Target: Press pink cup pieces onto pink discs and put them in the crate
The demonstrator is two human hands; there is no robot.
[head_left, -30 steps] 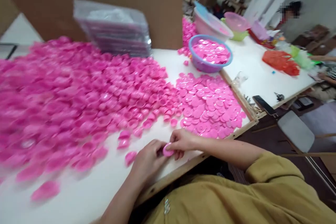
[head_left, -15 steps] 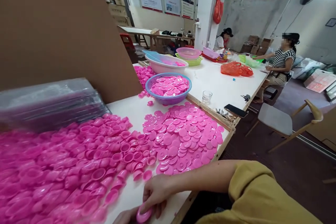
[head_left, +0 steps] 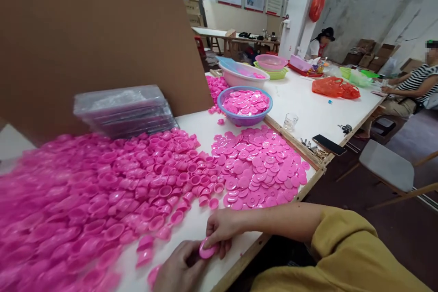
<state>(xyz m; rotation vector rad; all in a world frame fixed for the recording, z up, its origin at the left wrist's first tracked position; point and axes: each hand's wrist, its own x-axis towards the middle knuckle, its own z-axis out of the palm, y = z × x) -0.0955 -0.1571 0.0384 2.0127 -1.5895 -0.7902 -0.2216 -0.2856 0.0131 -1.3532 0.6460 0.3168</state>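
— What's lower left?
— Heaped pink cups [head_left: 112,196], seemingly unhandled.
— Bottom centre?
— Fingers of the left hand [head_left: 180,265] and right hand [head_left: 221,229] grip one pink piece [head_left: 207,249], apparently mid-work.
— Right of centre?
— Loose pink discs [head_left: 256,171], plenty apparently left; what's finished isn't clear.

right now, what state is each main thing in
Pink piece, held between left hand and right hand.
Pink cups, mostly heaped.
Pink discs, overlapping in a pile.
Blue-purple bowl, upright, heaped with more discs.
Glass, upright.
Phone, lying flat.
Wrapped packs, stacked.
Upper red bag, hanging.
Chair, unoccupied.
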